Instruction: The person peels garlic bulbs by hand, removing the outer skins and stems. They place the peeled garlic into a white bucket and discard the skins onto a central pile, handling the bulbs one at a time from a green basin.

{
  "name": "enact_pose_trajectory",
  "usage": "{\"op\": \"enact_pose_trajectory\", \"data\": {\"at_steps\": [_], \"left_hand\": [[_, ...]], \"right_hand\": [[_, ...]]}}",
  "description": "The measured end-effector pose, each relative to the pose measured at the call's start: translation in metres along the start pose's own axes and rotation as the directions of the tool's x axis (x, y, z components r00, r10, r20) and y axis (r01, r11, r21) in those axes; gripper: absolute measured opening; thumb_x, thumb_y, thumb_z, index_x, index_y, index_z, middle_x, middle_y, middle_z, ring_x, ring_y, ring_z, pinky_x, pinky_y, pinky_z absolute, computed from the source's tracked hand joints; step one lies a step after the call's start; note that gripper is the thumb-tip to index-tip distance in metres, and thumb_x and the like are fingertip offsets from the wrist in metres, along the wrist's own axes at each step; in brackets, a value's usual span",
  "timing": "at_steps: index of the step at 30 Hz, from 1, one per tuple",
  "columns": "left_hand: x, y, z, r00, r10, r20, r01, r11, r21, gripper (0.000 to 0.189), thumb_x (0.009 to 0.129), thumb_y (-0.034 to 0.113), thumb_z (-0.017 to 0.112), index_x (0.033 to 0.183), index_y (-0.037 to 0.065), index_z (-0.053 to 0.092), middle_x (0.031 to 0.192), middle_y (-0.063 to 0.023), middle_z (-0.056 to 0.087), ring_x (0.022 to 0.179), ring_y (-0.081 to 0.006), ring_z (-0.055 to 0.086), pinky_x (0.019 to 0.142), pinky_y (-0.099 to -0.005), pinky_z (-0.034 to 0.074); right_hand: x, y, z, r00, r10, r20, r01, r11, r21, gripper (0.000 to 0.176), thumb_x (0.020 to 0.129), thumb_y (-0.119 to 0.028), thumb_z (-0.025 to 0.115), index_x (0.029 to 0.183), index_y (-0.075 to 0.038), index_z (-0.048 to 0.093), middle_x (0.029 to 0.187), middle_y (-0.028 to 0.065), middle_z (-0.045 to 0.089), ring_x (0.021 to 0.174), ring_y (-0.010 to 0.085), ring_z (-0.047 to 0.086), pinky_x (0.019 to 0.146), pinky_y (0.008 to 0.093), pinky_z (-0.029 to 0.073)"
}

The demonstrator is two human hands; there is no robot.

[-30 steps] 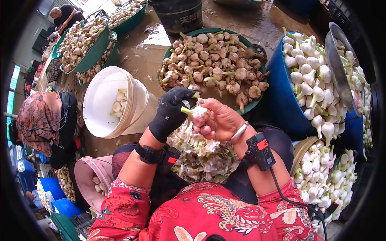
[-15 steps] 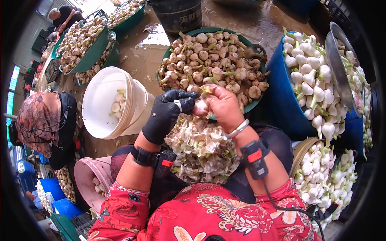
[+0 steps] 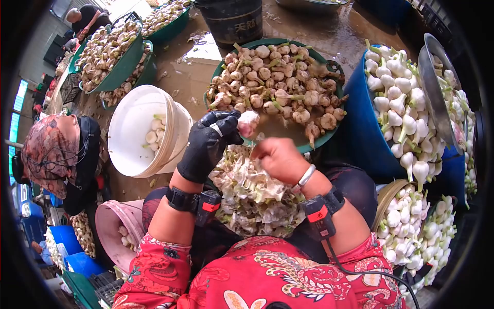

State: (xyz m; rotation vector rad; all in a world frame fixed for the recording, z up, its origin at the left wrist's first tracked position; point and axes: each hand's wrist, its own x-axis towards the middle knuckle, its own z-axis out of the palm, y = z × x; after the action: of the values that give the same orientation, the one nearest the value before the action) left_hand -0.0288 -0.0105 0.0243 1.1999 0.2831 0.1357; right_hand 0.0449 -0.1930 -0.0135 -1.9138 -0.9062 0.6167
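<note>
My left hand [image 3: 210, 144], in a black glove, is closed on a garlic bulb [image 3: 248, 123] with purplish skin, held over the near rim of the green basin [image 3: 309, 146]. Unpeeled garlic bulbs [image 3: 285, 72] fill most of that basin. My bare right hand [image 3: 283, 160] is apart from the bulb, lower and to the right. Motion smears its fingertips, so whether they grip anything does not show. Below both hands, a heap of papery garlic skins [image 3: 257, 190] lies between my legs. A small pale scrap [image 3: 260, 136] shows just above my right hand.
A white bucket [image 3: 135, 154] with a few peeled bulbs and a pink bucket [image 3: 110, 221] stand at left. Peeled garlic fills a blue tub [image 3: 360, 113] at right. A black bucket [image 3: 231, 26] stands beyond the basin. A person in a patterned head covering [image 3: 51, 149] sits at left.
My right hand has pulled away from the garlic bulb, moving down toward the skins. My left hand still holds the bulb, now slightly higher and to the left.
</note>
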Motion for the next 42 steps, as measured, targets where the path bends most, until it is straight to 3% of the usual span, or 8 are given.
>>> {"op": "enact_pose_trajectory", "data": {"at_steps": [3, 9, 21, 23, 25, 30, 32, 42], "left_hand": [[0.0, 0.004, 0.007, 0.998, -0.033, -0.06, 0.038, 0.996, 0.081, 0.027, 0.087, 0.011, 0.059, 0.11, -0.003, 0.06, 0.097, -0.0096, 0.065, 0.084, -0.0184, 0.064, 0.076, -0.0331, 0.054], [0.0, 0.009, 0.018, 0.999, -0.042, -0.004, 0.041, 0.952, 0.303, 0.024, 0.086, 0.008, 0.06, 0.107, -0.002, 0.062, 0.1, -0.0083, 0.066, 0.084, -0.015, 0.063, 0.078, -0.0292, 0.05], [-0.003, 0.013, 0.015, 0.982, -0.131, 0.135, 0.117, 0.988, 0.102, 0.033, 0.086, 0.019, 0.059, 0.108, -0.006, 0.059, 0.089, -0.0105, 0.065, 0.075, -0.0179, 0.063, 0.069, -0.0288, 0.051], [-0.002, 0.012, 0.016, 0.981, -0.131, 0.142, 0.116, 0.987, 0.113, 0.033, 0.086, 0.019, 0.059, 0.108, -0.006, 0.06, 0.087, -0.0104, 0.065, 0.074, -0.0176, 0.062, 0.067, -0.0279, 0.05], [-0.001, 0.011, 0.016, 0.979, -0.154, 0.132, 0.145, 0.987, 0.074, 0.032, 0.086, 0.019, 0.059, 0.105, -0.007, 0.06, 0.084, -0.0104, 0.065, 0.07, -0.0172, 0.062, 0.065, -0.0273, 0.049], [0.001, 0.012, 0.014, 0.977, -0.17, 0.125, 0.154, 0.98, 0.13, 0.031, 0.086, 0.02, 0.059, 0.102, -0.007, 0.062, 0.084, -0.0109, 0.065, 0.068, -0.017, 0.062, 0.063, -0.0271, 0.05], [0.0, 0.012, 0.014, 0.978, -0.171, 0.121, 0.156, 0.98, 0.127, 0.032, 0.086, 0.021, 0.059, 0.102, -0.007, 0.062, 0.083, -0.0109, 0.065, 0.068, -0.0169, 0.062, 0.062, -0.0267, 0.05], [-0.004, 0.015, 0.022, 0.963, -0.232, 0.135, 0.204, 0.96, 0.194, 0.028, 0.086, 0.016, 0.058, 0.103, -0.005, 0.063, 0.077, -0.0092, 0.065, 0.064, -0.0155, 0.062, 0.06, -0.0254, 0.05]], "right_hand": [[0.006, -0.016, -0.01, 0.887, 0.175, -0.428, 0.033, 0.9, 0.436, 0.016, 0.073, -0.007, 0.069, 0.089, -0.006, 0.065, 0.073, 0.0058, 0.062, 0.07, 0.0136, 0.063, 0.064, 0.0278, 0.051], [0.012, -0.012, -0.016, 0.951, 0.065, -0.302, 0.129, 0.804, 0.581, 0.02, 0.073, 0.001, 0.072, 0.091, -0.001, 0.064, 0.082, 0.0017, 0.058, 0.075, 0.0086, 0.062, 0.068, 0.0233, 0.052], [-0.001, -0.025, -0.048, 0.992, 0.116, -0.058, -0.03, 0.643, 0.765, 0.01, 0.081, -0.007, 0.068, 0.09, -0.003, 0.067, 0.076, 0.0009, 0.064, 0.062, 0.0053, 0.053, 0.059, 0.0196, 0.044], [-0.001, -0.026, -0.045, 0.988, 0.107, -0.109, 0.005, 0.693, 0.721, 0.007, 0.082, -0.008, 0.066, 0.081, -0.001, 0.066, 0.076, 0.0011, 0.063, 0.064, 0.006, 0.054, 0.06, 0.0204, 0.044], [0.0, -0.023, -0.043, 0.954, -0.08, -0.288, 0.188, 0.909, 0.372, 0.008, 0.081, -0.007, 0.066, 0.081, 0.001, 0.066, 0.076, 0.0032, 0.061, 0.067, 0.009, 0.056, 0.062, 0.0226, 0.045], [-0.005, -0.028, -0.047, 0.964, -0.068, -0.256, 0.183, 0.87, 0.457, 0.01, 0.078, -0.006, 0.065, 0.083, 0.002, 0.065, 0.076, 0.0082, 0.061, 0.068, 0.0159, 0.058, 0.063, 0.0277, 0.046], [-0.005, -0.024, -0.048, 0.929, -0.22, -0.298, 0.287, 0.936, 0.204, 0.009, 0.077, -0.006, 0.065, 0.082, 0.001, 0.064, 0.076, 0.009, 0.06, 0.066, 0.0176, 0.059, 0.063, 0.0282, 0.047], [-0.004, -0.023, -0.041, 0.903, -0.334, -0.271, 0.31, 0.942, -0.129, 0.006, 0.079, -0.008, 0.057, 0.076, -0.002, 0.057, 0.074, 0.0128, 0.058, 0.07, 0.0314, 0.059, 0.062, 0.0371, 0.048]]}}
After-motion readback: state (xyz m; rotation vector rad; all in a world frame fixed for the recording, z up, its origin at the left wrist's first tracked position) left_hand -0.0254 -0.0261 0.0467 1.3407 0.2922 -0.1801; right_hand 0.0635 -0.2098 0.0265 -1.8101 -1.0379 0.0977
